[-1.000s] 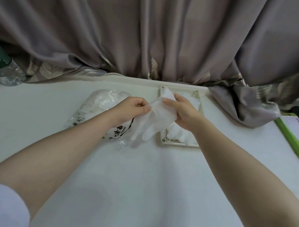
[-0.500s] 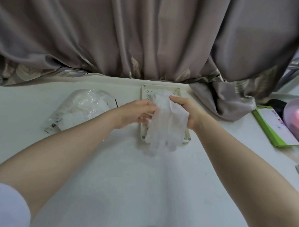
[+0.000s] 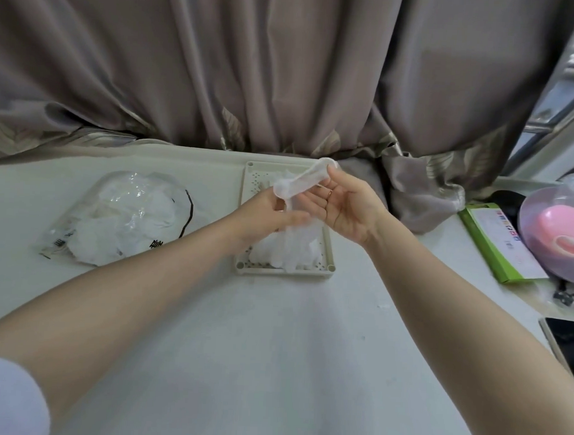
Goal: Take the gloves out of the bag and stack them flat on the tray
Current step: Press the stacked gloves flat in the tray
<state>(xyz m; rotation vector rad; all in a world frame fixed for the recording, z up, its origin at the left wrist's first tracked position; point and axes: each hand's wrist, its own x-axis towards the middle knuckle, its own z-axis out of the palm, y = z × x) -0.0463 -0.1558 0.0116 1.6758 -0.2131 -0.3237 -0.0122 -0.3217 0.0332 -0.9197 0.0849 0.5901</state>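
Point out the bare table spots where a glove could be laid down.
Bare table runs in front of the tray, between the two forearms. A narrower bare strip lies between the bag and the tray. The right edge is crowded: green box, pink dome, phone. The tray already holds gloves.

Bare forearms, white left sleeve (image 3: pixel 4 399), ring (image 3: pixel 328 193)

White counter (image 3: pixel 273 348): clear glove bag (image 3: pixel 121 216) at left, perforated cream tray (image 3: pixel 247 182) at centre holding gloves, green box (image 3: pixel 495 243) and pink-filled dome (image 3: pixel 554 232) right, phone (image 3: pixel 566 341) at right edge.
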